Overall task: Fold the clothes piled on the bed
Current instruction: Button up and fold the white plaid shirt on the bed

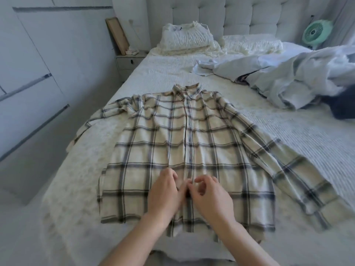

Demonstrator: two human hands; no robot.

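Cream plaid, crossed with grey and black lines, covers the one shirt [184, 150] spread flat, front side up, on the bed [307, 135]. Its long axis runs from the hem at the near edge of the bed up to the collar, which points toward the tufted headboard [249, 16]. Both sleeves lie outward from the shirt's body, one to each side, the right-side sleeve slanting down toward the near edge.

Two hands work at the shirt's button placket, low near the hem. The left hand [165, 194] has its fingers curled in against the placket edge, and the right hand [211, 196] meets it there with thumb and fingers bent; both grips seem to pinch the placket fabric, though blur hides exactly what they hold.

Right of the shirt and farther back lies one loose pile of clothes [288, 77] in pale blue and white, with something dark at its right end. Beyond the shirt's collar, against the headboard, sits one neat stack of folded white items [186, 39], with one pillow [251, 44] beside it.
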